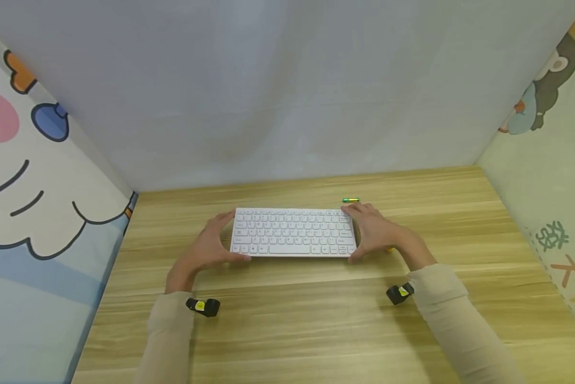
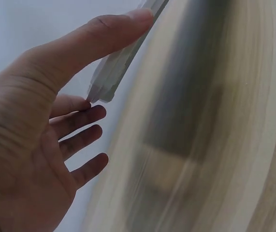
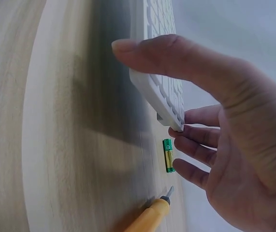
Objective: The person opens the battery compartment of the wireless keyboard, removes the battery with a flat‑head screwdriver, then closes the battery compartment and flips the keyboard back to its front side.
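Note:
A white keyboard (image 1: 292, 233) is held key side up between both hands, raised off the wooden table with its shadow beneath. My left hand (image 1: 206, 247) grips its left end, thumb on the near edge and fingers at the far corner. At the other end, my right hand (image 1: 376, 232) grips it the same way. In the right wrist view, the right thumb presses the near edge of the keyboard (image 3: 150, 92), while fingertips touch the far corner. The left wrist view shows only the keyboard's end and side (image 2: 106, 79).
A green and gold battery (image 1: 351, 200) lies on the table (image 1: 287, 320) beyond the right hand. Near it, a screwdriver with an orange-yellow handle (image 3: 150, 217) shows in the right wrist view; the right hand mostly hides it from the head view. Walls enclose the back and sides.

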Available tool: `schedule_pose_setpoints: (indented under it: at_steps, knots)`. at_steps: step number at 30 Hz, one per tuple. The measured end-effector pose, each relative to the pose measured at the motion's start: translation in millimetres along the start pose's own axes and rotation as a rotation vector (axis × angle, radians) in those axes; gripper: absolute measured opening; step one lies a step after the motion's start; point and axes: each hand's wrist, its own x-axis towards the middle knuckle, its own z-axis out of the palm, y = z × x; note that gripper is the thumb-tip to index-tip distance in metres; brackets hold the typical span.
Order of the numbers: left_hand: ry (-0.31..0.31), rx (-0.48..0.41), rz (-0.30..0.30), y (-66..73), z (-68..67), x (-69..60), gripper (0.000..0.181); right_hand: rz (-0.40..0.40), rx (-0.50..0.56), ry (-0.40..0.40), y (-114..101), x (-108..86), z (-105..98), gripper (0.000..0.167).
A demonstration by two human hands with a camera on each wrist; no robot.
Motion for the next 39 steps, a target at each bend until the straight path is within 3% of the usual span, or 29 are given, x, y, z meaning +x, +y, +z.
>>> schedule_pose_setpoints:
  at_steps: [8,15,22,39]
  knots:
    - [-0.017,-0.011,-0.012,-8.4,8.3,2.5,0.131,0.003,-0.029,-0.015,-1.7,3.0,1.7,0.13]
    - [-0.012,0.035,0.001,-10.4,13.7,4.5,0.129,-0.027,-0.067,0.001,1.3,5.2,6.2,0.128]
    - [-0.028,0.092,-0.033,-10.7,19.7,3.8,0.132,-0.042,-0.102,0.007,-3.7,6.0,5.0,0.125]
    - [0.002,0.213,-0.009,-6.8,26.7,-0.5,0.128,0.002,-0.127,0.01,-6.6,2.0,10.4,0.131]
